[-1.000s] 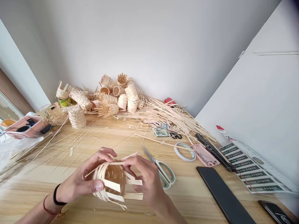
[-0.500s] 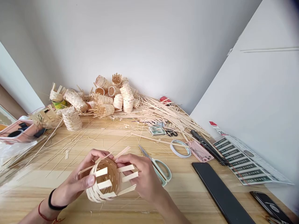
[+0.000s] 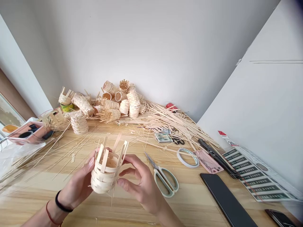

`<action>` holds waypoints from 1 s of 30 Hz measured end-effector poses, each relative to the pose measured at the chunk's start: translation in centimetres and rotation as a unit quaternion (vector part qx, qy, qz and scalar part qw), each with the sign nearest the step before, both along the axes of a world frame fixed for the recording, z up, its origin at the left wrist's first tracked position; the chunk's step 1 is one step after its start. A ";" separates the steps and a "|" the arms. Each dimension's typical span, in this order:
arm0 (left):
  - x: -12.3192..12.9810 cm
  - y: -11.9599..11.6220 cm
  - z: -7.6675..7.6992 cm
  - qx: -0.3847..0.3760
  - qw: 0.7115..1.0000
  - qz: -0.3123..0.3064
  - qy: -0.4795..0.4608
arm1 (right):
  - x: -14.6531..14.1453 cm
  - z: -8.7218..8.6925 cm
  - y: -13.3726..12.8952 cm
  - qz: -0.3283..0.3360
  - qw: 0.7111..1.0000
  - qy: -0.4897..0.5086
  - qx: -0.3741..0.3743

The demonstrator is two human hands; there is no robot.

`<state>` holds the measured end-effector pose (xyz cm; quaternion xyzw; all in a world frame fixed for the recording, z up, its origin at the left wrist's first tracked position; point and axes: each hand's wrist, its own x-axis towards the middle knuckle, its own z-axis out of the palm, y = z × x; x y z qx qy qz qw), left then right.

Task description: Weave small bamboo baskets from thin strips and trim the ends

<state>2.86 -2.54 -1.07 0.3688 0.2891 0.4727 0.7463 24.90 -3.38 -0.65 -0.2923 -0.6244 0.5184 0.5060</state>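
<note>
A small woven bamboo basket (image 3: 105, 179) is held upright, slightly tilted, above the tabletop, with several flat stakes sticking up past its woven wall. My left hand (image 3: 81, 179) grips it from the left, thumb along the near side and fingers partly hidden behind it. Around the right side curves my right hand (image 3: 142, 183), its thumb tip at the wall and index finger by the rim; its far fingertips are partly hidden. Right of that hand, white-handled scissors (image 3: 165, 179) lie on the table, blades slightly apart.
Several woven baskets (image 3: 79, 123) are piled along the wall, beside a heap of bamboo strips (image 3: 170, 119). A tape roll (image 3: 188, 157), a pink tray (image 3: 209, 161), a black phone-like slab (image 3: 226, 198) and a blade card (image 3: 258, 179) lie at right. A pink box (image 3: 35, 134) stands left.
The basket has turned from its opening facing me to standing upright. My right hand has shifted from the far rim to the right side. The view has tipped slightly.
</note>
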 end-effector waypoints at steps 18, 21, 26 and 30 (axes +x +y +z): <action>0.7 0.6 0.4 0.080 0.981 0.061 0.167 | -0.3 -2.0 -0.1 -0.130 0.961 -0.183 0.162; 0.6 0.7 0.5 0.140 0.954 0.117 0.239 | -0.3 -2.1 0.0 -0.136 0.963 -0.173 0.155; 0.5 0.2 0.4 0.211 0.947 0.073 0.229 | -0.1 -2.0 0.2 -0.140 0.966 -0.151 0.155; 0.2 -0.1 0.1 0.271 0.927 0.039 0.257 | 0.3 -1.7 0.4 -0.145 0.965 -0.155 0.156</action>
